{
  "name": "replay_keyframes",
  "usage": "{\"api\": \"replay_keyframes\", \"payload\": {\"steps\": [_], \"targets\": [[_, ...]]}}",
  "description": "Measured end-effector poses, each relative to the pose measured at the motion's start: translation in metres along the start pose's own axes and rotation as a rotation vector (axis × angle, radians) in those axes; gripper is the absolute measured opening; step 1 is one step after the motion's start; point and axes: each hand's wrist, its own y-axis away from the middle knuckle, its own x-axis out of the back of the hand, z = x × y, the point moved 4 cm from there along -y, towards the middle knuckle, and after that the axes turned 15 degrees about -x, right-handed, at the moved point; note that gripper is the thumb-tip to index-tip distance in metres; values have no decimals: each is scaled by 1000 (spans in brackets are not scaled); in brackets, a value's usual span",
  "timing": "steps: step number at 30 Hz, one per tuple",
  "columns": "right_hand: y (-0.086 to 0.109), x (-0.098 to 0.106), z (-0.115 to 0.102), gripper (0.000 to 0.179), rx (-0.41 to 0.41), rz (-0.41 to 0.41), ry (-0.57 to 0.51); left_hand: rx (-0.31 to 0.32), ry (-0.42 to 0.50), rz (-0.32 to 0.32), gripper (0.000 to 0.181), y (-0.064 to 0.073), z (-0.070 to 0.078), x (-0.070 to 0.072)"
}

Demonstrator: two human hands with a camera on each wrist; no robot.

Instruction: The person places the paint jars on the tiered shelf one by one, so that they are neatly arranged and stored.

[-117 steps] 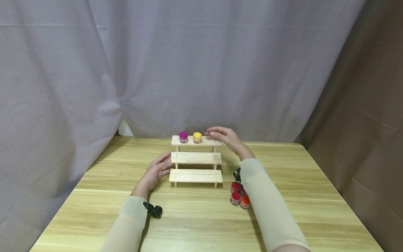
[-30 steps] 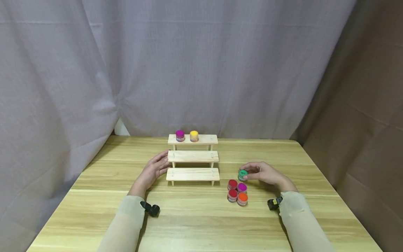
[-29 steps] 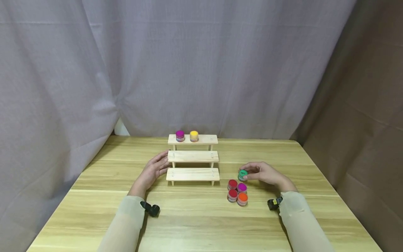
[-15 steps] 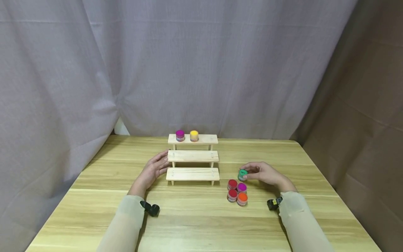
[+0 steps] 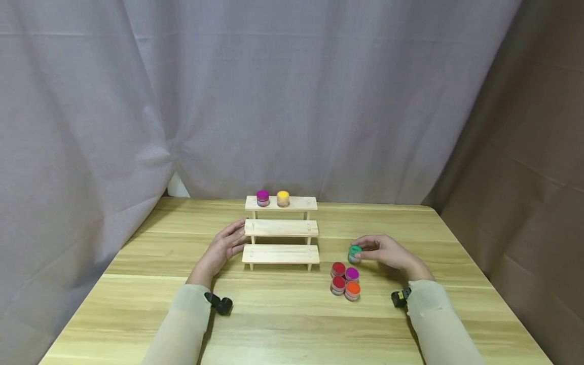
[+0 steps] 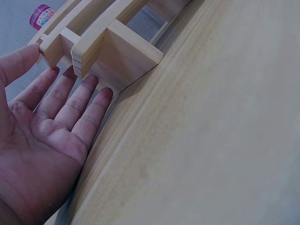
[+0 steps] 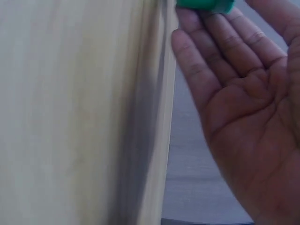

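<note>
A three-tier wooden stand [image 5: 281, 254] is set on the table. On its top shelf are a small purple paint jar [image 5: 262, 198] and a yellow one [image 5: 283, 199]. My left hand [image 5: 223, 249] rests against the stand's left end, palm turned up in the left wrist view, with thumb and fingertips at the shelf ends. Right of the stand, my right hand [image 5: 385, 252] pinches a green paint jar [image 5: 354, 254] between thumb and fingers. Only the jar's green part [image 7: 206, 4] shows at the top of the right wrist view.
Just in front of the green jar, two red jars [image 5: 338, 285], a magenta jar [image 5: 352, 274] and an orange jar [image 5: 352, 291] stand close together on the wooden table [image 5: 283, 329]. Grey curtain [image 5: 292, 101] hangs behind the table's far edge.
Since the earliest frame, my right hand has come from the top shelf down to the green jar and taken hold of it. Over the last second both hands have hardly moved.
</note>
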Motion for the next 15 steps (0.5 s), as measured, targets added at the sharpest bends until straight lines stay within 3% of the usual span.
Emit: {"api": "replay_keyframes", "payload": {"steps": [5, 15], "targets": [[-2, 3, -9, 42, -1, 28, 15, -1, 3, 7, 59, 0, 1, 2], [-11, 6, -15, 44, -39, 39, -54, -3, 5, 1, 58, 0, 3, -2]]}}
